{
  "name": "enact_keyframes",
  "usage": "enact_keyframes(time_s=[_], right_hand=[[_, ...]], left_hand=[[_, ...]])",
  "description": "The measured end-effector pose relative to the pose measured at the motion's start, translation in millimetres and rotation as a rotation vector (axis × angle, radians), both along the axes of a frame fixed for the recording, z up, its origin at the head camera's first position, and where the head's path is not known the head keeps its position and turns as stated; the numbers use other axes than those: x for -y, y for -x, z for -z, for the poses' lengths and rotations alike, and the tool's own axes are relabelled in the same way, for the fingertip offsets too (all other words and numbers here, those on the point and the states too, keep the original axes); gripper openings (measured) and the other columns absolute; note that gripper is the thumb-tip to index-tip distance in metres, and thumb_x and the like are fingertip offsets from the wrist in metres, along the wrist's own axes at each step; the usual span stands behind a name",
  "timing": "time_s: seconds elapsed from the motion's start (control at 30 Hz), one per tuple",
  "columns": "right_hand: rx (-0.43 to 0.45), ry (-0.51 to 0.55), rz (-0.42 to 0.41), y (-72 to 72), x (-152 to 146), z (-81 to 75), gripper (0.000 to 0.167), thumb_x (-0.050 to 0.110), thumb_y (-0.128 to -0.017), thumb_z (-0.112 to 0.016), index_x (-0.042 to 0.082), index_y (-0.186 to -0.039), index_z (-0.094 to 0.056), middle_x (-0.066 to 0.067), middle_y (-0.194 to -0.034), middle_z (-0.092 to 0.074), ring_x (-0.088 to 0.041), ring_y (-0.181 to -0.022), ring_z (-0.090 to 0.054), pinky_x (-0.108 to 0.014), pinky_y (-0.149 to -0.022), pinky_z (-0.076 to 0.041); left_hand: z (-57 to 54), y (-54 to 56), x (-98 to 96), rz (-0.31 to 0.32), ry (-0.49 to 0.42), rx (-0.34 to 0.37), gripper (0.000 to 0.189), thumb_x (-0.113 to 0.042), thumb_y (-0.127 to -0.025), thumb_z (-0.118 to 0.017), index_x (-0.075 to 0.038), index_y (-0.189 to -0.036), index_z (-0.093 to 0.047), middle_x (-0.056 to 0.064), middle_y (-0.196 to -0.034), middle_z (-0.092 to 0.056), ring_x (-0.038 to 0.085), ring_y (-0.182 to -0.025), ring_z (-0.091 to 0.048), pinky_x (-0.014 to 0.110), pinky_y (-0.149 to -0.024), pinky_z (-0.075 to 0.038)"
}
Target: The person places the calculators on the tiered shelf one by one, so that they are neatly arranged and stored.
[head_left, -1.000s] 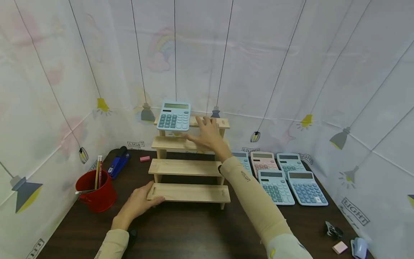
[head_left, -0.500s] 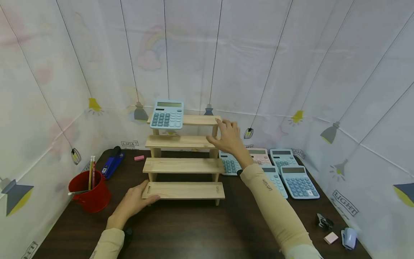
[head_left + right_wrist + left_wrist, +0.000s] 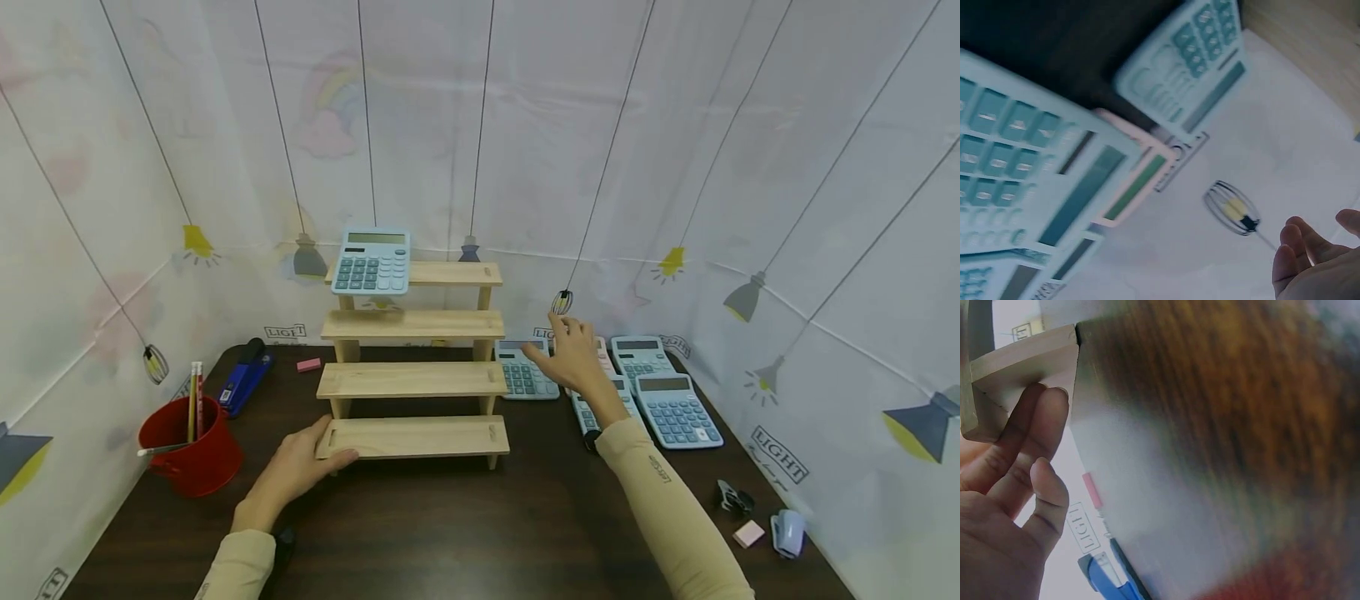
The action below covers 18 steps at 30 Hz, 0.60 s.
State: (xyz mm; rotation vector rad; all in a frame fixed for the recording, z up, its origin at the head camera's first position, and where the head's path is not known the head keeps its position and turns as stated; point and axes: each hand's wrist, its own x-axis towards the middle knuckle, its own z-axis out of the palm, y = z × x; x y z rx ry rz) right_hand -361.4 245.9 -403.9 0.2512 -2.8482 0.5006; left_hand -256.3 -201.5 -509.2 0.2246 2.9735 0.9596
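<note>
Near the back right corner of the tabletop point(image 3: 450, 517), the right hand point(image 3: 573, 358) is hiding much of a pink calculator point(image 3: 604, 357), and the right wrist point(image 3: 606, 408) is covering part of a blue calculator point(image 3: 625, 396). In the left wrist view, the left hand point(image 3: 997, 531) and wooden stand point(image 3: 1029, 353) are running off the left side; the red bucket point(image 3: 1279, 578) is blurring.

The shelf point(image 3: 412, 379) is tan; its calculator point(image 3: 371, 262) light blue.
</note>
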Motion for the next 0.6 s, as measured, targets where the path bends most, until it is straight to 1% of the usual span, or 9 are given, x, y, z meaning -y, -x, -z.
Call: enact_keyframes(time_s=[0.13,0.23,0.37,0.47,0.6], right_hand=[[0.02,-0.003,0.038,-8.2,-17,18.3,0.088,0.061,-0.093,-0.057,0.01,-0.159,-0.028,-0.028,-0.156,-0.033,-0.053,-0.141,-0.028,-0.073,-0.112,-0.025],[0.057,0.001,0.08,-13.2,-31,32.2,0.089,0.06,-0.093,-0.057,0.008,-0.159,-0.027,-0.029,-0.157,-0.031,-0.056,-0.141,-0.026,-0.075,-0.111,-0.023],[0.145,-0.004,0.142,-19.0,-50,47.9,0.093,0.061,-0.093,-0.057,0.005,-0.159,-0.022,-0.034,-0.157,-0.027,-0.061,-0.139,-0.025,-0.076,-0.111,-0.023],[0.218,-0.031,0.181,-23.5,-63,55.7,0.097,0.063,-0.093,-0.056,0.002,-0.159,-0.02,-0.038,-0.156,-0.024,-0.066,-0.139,-0.023,-0.077,-0.112,-0.023],[0.298,-0.066,0.207,-30.6,-77,63.4,0.104,0.067,-0.091,-0.054,-0.002,-0.159,-0.016,-0.044,-0.153,-0.021,-0.071,-0.137,-0.02,-0.079,-0.11,-0.023]], left_hand=[[-0.2,-0.3,-1.0,0.002,-0.003,0.0,0.102,-0.066,-0.086,-0.067,0.005,-0.153,-0.035,0.031,-0.147,-0.05,0.043,-0.128,-0.057,0.06,-0.105,-0.047],[-0.5,0.8,-1.5,0.007,-0.007,-0.013,0.102,-0.066,-0.086,-0.067,0.005,-0.152,-0.035,0.032,-0.147,-0.05,0.044,-0.128,-0.057,0.06,-0.105,-0.047],[-0.7,1.9,-1.8,0.005,-0.001,-0.019,0.102,-0.066,-0.086,-0.066,0.004,-0.153,-0.035,0.031,-0.147,-0.05,0.042,-0.127,-0.058,0.06,-0.105,-0.047],[-0.6,1.4,-1.5,0.002,0.005,-0.01,0.102,-0.067,-0.086,-0.066,0.003,-0.153,-0.035,0.03,-0.145,-0.052,0.04,-0.123,-0.06,0.059,-0.104,-0.048],[-1.0,-0.2,-0.4,-0.001,0.006,-0.01,0.101,-0.067,-0.086,-0.066,0.002,-0.153,-0.036,0.029,-0.143,-0.054,0.038,-0.12,-0.061,0.058,-0.102,-0.049]])
